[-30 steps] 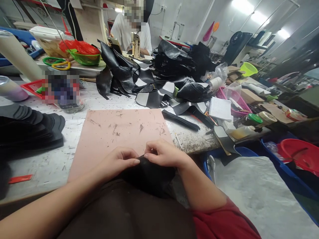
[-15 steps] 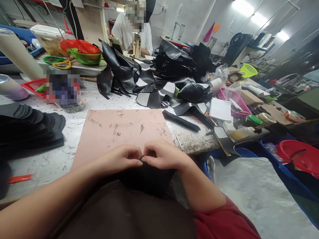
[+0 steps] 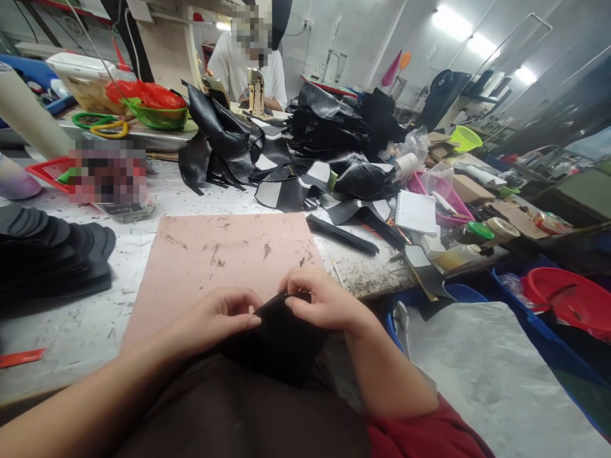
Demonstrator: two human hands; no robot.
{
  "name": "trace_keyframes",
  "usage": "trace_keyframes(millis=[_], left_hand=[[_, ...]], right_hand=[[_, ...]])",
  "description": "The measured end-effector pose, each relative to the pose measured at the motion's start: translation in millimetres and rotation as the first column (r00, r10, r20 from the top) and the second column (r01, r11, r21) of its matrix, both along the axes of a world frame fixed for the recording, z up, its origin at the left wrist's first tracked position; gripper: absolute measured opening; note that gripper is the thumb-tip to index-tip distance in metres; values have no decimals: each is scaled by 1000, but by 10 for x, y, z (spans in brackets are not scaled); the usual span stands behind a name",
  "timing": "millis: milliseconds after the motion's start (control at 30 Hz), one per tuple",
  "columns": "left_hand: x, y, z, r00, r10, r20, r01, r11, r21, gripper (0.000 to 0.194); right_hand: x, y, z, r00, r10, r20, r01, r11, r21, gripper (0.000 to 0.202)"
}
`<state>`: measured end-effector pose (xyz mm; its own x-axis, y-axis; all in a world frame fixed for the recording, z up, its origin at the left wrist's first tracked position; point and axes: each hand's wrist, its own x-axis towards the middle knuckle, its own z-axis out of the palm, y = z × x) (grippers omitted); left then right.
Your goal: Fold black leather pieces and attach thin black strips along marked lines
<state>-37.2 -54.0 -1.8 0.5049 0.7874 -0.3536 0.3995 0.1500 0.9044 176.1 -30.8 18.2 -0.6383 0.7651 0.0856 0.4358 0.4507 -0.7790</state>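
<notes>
Both hands pinch the upper edge of a black leather piece (image 3: 281,331), held near my body over the front edge of the table. My left hand (image 3: 226,312) has thumb and fingers closed on the edge at its left end. A short way to the right, my right hand (image 3: 317,296) grips the same edge between thumb and fingers. The edge between them runs slanted, higher at the right. Much of the piece hangs dark against my apron, so its full outline is hidden. Beyond the hands lies a pinkish board (image 3: 229,248) with dark scuffs.
A stack of black cut pieces (image 3: 52,254) lies at the left, near an orange strip (image 3: 21,358). Black leather parts (image 3: 329,127) are heaped at the back, where a person (image 3: 277,70) sits behind a sewing machine (image 3: 256,92). A notebook (image 3: 415,212) and pink basket (image 3: 453,200) stand right.
My hands have moved apart along the edge, the left one leftward and the right one slightly rightward. More of the black piece's edge shows between them. The view has shifted slightly.
</notes>
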Motion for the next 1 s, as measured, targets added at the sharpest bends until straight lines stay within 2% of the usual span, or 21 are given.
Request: trace_keyframes(millis=[200, 433, 533, 733, 900, 1000], left_hand=[[32, 41, 66, 997, -80, 6, 80, 996, 28, 34], [118, -1, 38, 986, 153, 65, -149, 987, -60, 35], [110, -8, 30, 983, 158, 97, -151, 986, -76, 35], [115, 60, 70, 998, 29, 64, -31, 999, 17, 32], [212, 104, 56, 990, 141, -19, -138, 983, 118, 32], [234, 122, 46, 987, 156, -28, -152, 982, 111, 31]], right_hand=[[-38, -31, 43, 999, -14, -45, 15, 1000, 10, 15], [-62, -31, 46, 999, -16, -32, 18, 999, 42, 19], [-64, -21, 36, 999, -23, -26, 25, 999, 45, 17], [-48, -12, 32, 998, -44, -42, 47, 996, 77, 15], [9, 25, 41, 996, -21, -82, 30, 994, 107, 15], [42, 54, 30, 996, -1, -86, 12, 993, 117, 17]])
